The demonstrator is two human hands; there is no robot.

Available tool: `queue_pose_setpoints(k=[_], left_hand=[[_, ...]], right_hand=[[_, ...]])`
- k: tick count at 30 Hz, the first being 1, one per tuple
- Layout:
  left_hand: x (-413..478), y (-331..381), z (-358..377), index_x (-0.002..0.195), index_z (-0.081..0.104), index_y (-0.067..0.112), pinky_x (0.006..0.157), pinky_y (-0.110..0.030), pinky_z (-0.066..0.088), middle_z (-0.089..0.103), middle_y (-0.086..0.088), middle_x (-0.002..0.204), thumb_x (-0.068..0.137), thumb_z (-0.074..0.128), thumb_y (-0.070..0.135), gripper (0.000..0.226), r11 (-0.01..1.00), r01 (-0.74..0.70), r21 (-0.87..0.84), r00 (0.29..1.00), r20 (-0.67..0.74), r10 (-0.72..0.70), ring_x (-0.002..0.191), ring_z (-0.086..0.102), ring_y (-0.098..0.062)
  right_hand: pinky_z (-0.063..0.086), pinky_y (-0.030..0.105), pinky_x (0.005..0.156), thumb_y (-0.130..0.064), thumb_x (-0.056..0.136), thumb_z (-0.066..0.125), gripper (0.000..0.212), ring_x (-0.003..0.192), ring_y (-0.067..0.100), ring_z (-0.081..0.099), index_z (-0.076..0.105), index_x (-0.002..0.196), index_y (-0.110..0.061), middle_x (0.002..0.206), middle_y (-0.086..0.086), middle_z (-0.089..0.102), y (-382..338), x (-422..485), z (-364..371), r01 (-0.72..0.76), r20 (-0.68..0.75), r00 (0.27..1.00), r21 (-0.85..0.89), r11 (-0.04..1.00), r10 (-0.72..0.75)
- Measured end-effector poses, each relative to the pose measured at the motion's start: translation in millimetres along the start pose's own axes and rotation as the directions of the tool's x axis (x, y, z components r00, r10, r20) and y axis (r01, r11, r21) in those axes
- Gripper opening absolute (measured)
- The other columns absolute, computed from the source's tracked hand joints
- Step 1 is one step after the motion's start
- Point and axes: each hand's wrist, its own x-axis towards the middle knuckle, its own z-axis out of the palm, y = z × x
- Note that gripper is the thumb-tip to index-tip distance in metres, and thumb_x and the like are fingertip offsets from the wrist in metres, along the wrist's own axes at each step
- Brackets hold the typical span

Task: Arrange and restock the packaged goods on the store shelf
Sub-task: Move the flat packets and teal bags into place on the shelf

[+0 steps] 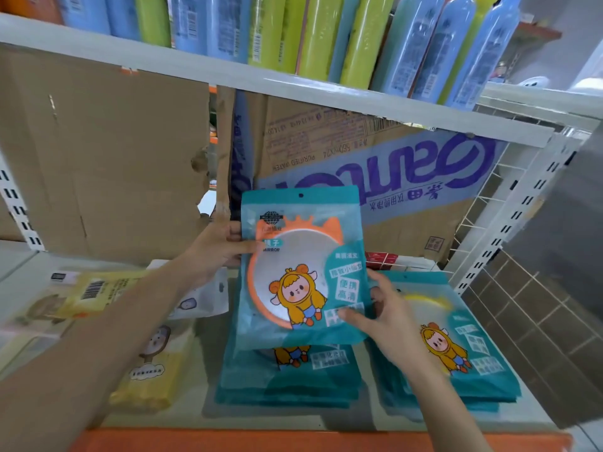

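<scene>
A teal mirror packet (pixel 301 265) with an orange-rimmed mirror and a cartoon figure is held upright over the shelf. My left hand (pixel 217 247) pinches its upper left edge, thumb on the front. My right hand (pixel 380 316) grips its lower right corner. Beneath it lies a stack of the same teal packets (pixel 290 383). A second teal stack (pixel 456 350) sits to the right, partly under my right wrist.
Yellow and white packets (pixel 153 370) lie on the white shelf board (pixel 368 415) to the left. Flattened cardboard boxes (pixel 98 158) stand against the back. Blue and green bottles (pixel 326 34) fill the upper shelf. A white wire side panel (pixel 483 207) closes the right end.
</scene>
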Motion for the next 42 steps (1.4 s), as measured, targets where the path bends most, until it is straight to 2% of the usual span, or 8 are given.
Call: queue_pose_setpoints(k=[3,8,13,20,27,32,36,42], left_hand=[[0.9,-10.4,-1.7,0.100,0.067,0.009,0.067,-0.025,0.057,0.074,0.000,0.087,0.079,0.065,0.005,0.021,0.993,0.117,0.020,0.993,-0.003,-0.116,0.076,0.070,-0.013],[0.4,-26.5,7.9,0.101,0.067,0.010,0.059,-0.020,0.056,0.072,-0.003,0.095,0.075,0.072,0.009,0.026,0.963,0.265,0.040,0.963,-0.069,-0.262,0.079,0.069,-0.014],[-1.5,-35.9,14.3,0.095,0.064,0.009,0.067,-0.027,0.055,0.070,-0.004,0.090,0.072,0.073,0.004,0.025,0.936,0.346,0.073,0.934,-0.121,-0.336,0.078,0.068,-0.017],[-6.9,-35.0,14.5,0.110,0.059,0.004,0.074,-0.031,0.053,0.066,-0.009,0.103,0.077,0.069,0.001,0.035,0.901,0.369,0.230,0.928,-0.147,-0.343,0.085,0.065,-0.021],[-14.6,-35.5,19.9,0.113,0.057,0.004,0.059,-0.021,0.049,0.063,-0.006,0.097,0.078,0.068,0.003,0.037,0.893,0.349,0.284,0.935,-0.174,-0.310,0.073,0.061,-0.016],[-14.5,-40.5,20.0,0.115,0.059,0.003,0.073,-0.031,0.053,0.064,-0.007,0.095,0.076,0.070,0.004,0.040,0.888,0.324,0.326,0.942,-0.201,-0.270,0.080,0.062,-0.022],[-14.3,-43.9,19.4,0.111,0.064,0.004,0.088,-0.033,0.049,0.067,-0.010,0.108,0.075,0.072,0.006,0.037,0.869,0.266,0.418,0.959,-0.208,-0.193,0.092,0.061,-0.022],[-14.0,-44.4,24.7,0.116,0.062,0.007,0.076,-0.021,0.042,0.064,-0.008,0.117,0.079,0.070,0.009,0.038,0.838,0.212,0.503,0.971,-0.205,-0.122,0.092,0.054,-0.014]], right_hand=[[0.054,0.041,0.086,-0.023,0.072,0.077,0.060,0.103,0.009,0.063,0.043,0.119,-0.037,0.112,-0.011,0.066,8.2,-5.8,8.1,-0.050,0.005,0.999,-0.038,0.998,0.050],[0.048,0.016,0.070,-0.019,0.075,0.076,0.056,0.092,0.001,0.057,0.039,0.114,-0.032,0.111,-0.014,0.060,14.1,-12.0,14.9,-0.153,0.034,0.987,-0.106,0.983,0.157],[0.054,0.035,0.085,-0.025,0.073,0.077,0.064,0.095,0.012,0.063,0.042,0.126,-0.019,0.114,-0.002,0.064,18.5,-16.0,17.8,-0.234,0.060,0.968,-0.133,0.963,0.244],[0.047,0.022,0.074,-0.026,0.077,0.075,0.064,0.075,-0.005,0.050,0.041,0.130,-0.015,0.084,-0.022,0.047,19.7,-19.9,22.8,-0.250,0.093,0.958,-0.181,0.951,0.270],[0.046,0.021,0.065,-0.030,0.076,0.074,0.060,0.074,0.003,0.054,0.048,0.128,-0.017,0.083,-0.013,0.052,18.0,-20.2,22.8,-0.247,0.092,0.957,-0.239,0.939,0.275],[0.040,0.014,0.057,-0.031,0.078,0.072,0.051,0.071,0.002,0.052,0.052,0.124,-0.020,0.080,-0.015,0.051,17.0,-22.5,22.5,-0.214,0.094,0.965,-0.270,0.939,0.247],[0.043,0.021,0.067,-0.036,0.078,0.071,0.049,0.076,0.003,0.051,0.054,0.123,-0.022,0.081,-0.018,0.048,17.0,-22.6,21.6,-0.219,0.107,0.960,-0.280,0.935,0.257],[0.049,0.032,0.085,-0.040,0.078,0.070,0.047,0.095,0.012,0.054,0.057,0.120,-0.023,0.104,-0.006,0.056,16.7,-21.4,20.5,-0.251,0.123,0.947,-0.289,0.924,0.295]])
